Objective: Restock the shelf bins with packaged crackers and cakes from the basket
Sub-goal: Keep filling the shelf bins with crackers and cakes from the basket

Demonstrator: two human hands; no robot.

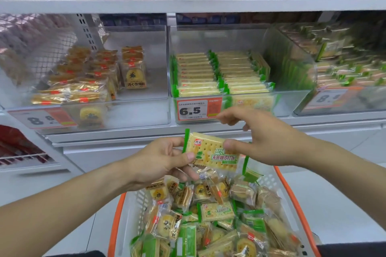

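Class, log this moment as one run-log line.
hands: left and right both pinch cracker pack | position: above basket | target: cracker bin

The cracker pack (213,153) pinched between both grips is glossy clear film with green printed ends. Below the grips, the basket (135,200) is matt white perforated plastic with a smooth orange rim. Beyond them, the shelf bins (292,102) are clear, shiny plastic; the shelf (188,4) looks painted metal, pale and smooth.

A green-edged cracker packet (213,152) sits tilted above the white basket (133,200) of mixed cracker and cake packets.
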